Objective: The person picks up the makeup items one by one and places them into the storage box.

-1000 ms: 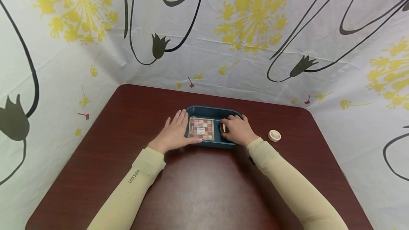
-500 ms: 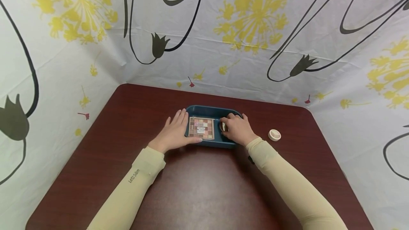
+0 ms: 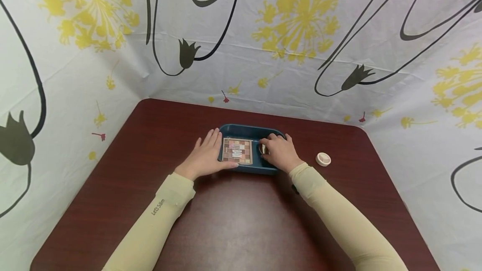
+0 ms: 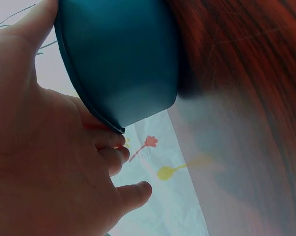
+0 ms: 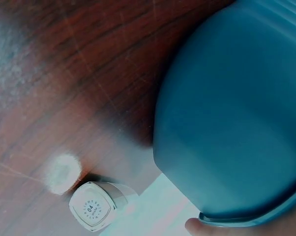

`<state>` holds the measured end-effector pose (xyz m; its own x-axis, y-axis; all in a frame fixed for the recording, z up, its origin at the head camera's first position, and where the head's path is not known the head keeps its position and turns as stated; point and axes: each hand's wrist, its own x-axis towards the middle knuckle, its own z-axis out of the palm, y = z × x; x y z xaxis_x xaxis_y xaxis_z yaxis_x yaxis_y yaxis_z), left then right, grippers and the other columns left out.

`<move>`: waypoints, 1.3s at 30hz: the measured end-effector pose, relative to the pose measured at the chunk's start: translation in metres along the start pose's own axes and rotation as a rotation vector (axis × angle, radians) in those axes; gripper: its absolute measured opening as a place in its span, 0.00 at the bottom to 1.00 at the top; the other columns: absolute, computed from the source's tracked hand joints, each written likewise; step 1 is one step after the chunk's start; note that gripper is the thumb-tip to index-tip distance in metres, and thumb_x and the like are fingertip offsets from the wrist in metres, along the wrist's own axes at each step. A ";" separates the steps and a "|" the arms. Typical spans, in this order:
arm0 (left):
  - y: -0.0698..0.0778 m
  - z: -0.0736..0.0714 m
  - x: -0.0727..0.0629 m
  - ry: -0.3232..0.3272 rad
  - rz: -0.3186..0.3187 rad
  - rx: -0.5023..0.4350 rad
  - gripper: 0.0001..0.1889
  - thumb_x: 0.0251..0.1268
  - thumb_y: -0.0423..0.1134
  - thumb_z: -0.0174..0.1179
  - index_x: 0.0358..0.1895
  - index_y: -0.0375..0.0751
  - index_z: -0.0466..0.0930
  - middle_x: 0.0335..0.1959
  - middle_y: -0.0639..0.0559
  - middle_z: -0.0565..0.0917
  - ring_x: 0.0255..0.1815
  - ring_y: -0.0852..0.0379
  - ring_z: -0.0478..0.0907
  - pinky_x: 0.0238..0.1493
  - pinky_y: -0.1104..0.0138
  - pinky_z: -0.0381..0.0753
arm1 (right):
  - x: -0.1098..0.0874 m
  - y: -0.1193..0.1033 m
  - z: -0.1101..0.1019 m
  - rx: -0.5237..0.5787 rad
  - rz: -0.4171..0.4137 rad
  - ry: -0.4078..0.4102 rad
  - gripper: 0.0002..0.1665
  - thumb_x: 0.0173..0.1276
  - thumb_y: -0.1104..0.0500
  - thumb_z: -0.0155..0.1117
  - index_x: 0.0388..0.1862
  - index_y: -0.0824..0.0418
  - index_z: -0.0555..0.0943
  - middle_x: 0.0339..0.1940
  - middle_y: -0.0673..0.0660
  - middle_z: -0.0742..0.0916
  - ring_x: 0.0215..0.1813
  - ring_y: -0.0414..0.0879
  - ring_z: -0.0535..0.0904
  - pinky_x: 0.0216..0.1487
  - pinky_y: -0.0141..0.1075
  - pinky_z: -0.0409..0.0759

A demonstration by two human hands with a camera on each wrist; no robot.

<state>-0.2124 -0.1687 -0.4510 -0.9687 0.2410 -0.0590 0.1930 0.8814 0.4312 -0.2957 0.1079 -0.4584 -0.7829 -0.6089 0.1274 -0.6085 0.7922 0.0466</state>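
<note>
1. The left hand [image 3: 203,156] lies spread along the left end of the blue tray [image 3: 251,131], its fingers extended; the thumb reaches over the near rim, beside the palette. In the left wrist view, it meets the outside of the tray's rim.
2. The right hand [image 3: 280,152] reaches over the tray's right end, fingers and thumb bent around a small round piece [image 3: 263,150], which it holds inside the tray. Most of that piece is hidden by the hand.
3. The palette [image 3: 237,152], square with a grid of brown, pink and pale shades, lies flat in the tray's left half, apart from the round piece.
4. The tray sits on the dark red-brown surface [image 3: 226,221].
5. To the right, near the right hand, a cream disc [image 3: 323,159] with a divided top rests on the surface. The right wrist view shows a pale container [image 5: 91,209] marked 04; whether it is the disc cannot be told.
6. Around the surface hangs white cloth [image 3: 226,53] with yellow flowers and dark, curling stems.
</note>
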 end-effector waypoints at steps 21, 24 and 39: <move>0.001 0.000 -0.001 0.006 0.005 -0.011 0.67 0.51 0.83 0.53 0.81 0.36 0.42 0.83 0.43 0.40 0.82 0.46 0.35 0.77 0.44 0.40 | -0.006 0.003 -0.005 0.065 0.009 0.018 0.21 0.64 0.48 0.74 0.55 0.52 0.87 0.37 0.51 0.83 0.40 0.49 0.82 0.64 0.70 0.62; 0.001 -0.001 -0.001 0.008 0.008 -0.019 0.67 0.51 0.82 0.54 0.81 0.36 0.42 0.83 0.42 0.40 0.82 0.46 0.35 0.76 0.43 0.41 | -0.008 0.002 -0.008 0.078 0.009 0.038 0.22 0.65 0.48 0.74 0.56 0.53 0.86 0.38 0.51 0.83 0.42 0.50 0.82 0.65 0.70 0.62; 0.001 0.000 0.000 0.018 0.009 -0.007 0.66 0.51 0.82 0.54 0.81 0.35 0.44 0.83 0.41 0.42 0.82 0.45 0.37 0.76 0.43 0.42 | -0.019 0.001 -0.021 0.132 0.045 0.064 0.23 0.69 0.46 0.68 0.60 0.53 0.84 0.54 0.57 0.84 0.53 0.54 0.81 0.62 0.62 0.69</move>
<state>-0.2123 -0.1678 -0.4507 -0.9697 0.2410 -0.0389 0.2003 0.8765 0.4378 -0.2791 0.1213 -0.4399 -0.8025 -0.5659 0.1893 -0.5881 0.8038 -0.0902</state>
